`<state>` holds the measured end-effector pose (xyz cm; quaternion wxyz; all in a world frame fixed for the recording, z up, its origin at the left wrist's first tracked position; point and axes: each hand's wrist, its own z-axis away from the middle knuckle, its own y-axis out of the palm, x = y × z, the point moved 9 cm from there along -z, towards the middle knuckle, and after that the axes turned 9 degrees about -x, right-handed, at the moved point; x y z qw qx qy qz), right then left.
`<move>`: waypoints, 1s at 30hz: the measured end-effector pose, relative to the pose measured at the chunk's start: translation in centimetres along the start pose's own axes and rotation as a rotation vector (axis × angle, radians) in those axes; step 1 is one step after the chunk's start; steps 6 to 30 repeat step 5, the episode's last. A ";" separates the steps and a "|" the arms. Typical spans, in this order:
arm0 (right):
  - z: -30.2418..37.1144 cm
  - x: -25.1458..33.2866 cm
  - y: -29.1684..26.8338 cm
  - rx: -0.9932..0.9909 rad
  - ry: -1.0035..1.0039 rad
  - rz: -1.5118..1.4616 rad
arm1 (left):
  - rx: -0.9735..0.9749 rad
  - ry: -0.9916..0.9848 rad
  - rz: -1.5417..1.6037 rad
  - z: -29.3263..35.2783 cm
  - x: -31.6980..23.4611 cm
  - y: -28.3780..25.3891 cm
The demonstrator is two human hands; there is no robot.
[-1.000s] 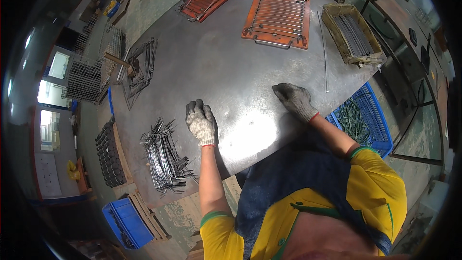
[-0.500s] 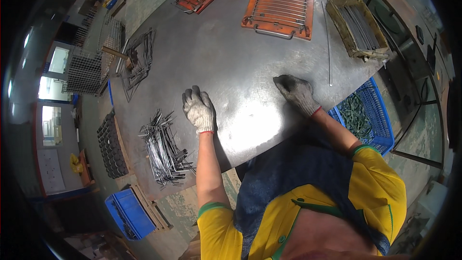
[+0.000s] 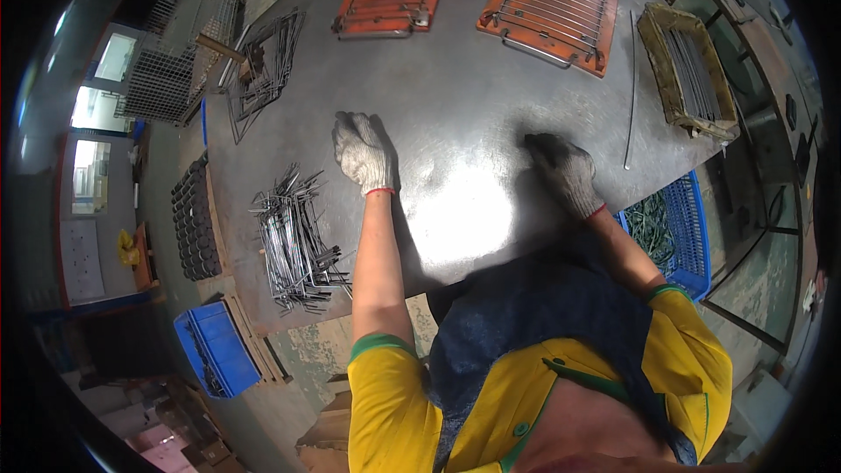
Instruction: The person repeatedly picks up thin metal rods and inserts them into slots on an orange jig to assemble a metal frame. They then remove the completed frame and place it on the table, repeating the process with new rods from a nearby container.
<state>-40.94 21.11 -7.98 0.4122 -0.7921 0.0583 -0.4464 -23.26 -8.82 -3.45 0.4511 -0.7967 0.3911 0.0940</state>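
Note:
Both my hands wear pale knitted gloves with red cuffs and are over the grey metal table point(image 3: 438, 96). My left hand point(image 3: 362, 153) has its fingers drawn together and curled, with nothing showing in them. It is to the right of a heap of short bent metal rods point(image 3: 302, 241). Dark at the fingertips, my right hand point(image 3: 568, 177) is closed and partly in shadow; its palm side is hidden. Beyond my hands lie two orange boards with handles, a left board point(image 3: 385, 2) and a right board point(image 3: 517, 4), both carrying rows of thin metal rods.
A single long rod point(image 3: 631, 92) lies beside a worn tray of rods point(image 3: 653, 57) at the right. Bent wire frames point(image 3: 285, 61) lie far left. A blue basket of green strands point(image 3: 696, 228) stands by the right edge, a blue bin point(image 3: 219, 355) at lower left.
The left orange board has come nearer and turned. Another person's gloved hand near it has left view. My left hand's fingers have curled in. The whole view has shifted.

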 end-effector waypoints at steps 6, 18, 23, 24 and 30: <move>0.0 0.3 0.1 -0.023 -0.053 -0.010 | 0.163 -0.062 -0.215 -0.6 0.9 5.7; 0.0 0.3 0.1 -0.023 -0.053 -0.010 | 0.163 -0.062 -0.215 -0.6 0.9 5.7; 0.0 0.3 0.1 -0.023 -0.053 -0.010 | 0.163 -0.062 -0.215 -0.6 0.9 5.7; 0.0 0.3 0.1 -0.023 -0.053 -0.010 | 0.163 -0.062 -0.215 -0.6 0.9 5.7; 0.0 0.3 0.1 -0.023 -0.053 -0.010 | 0.163 -0.062 -0.215 -0.6 0.9 5.7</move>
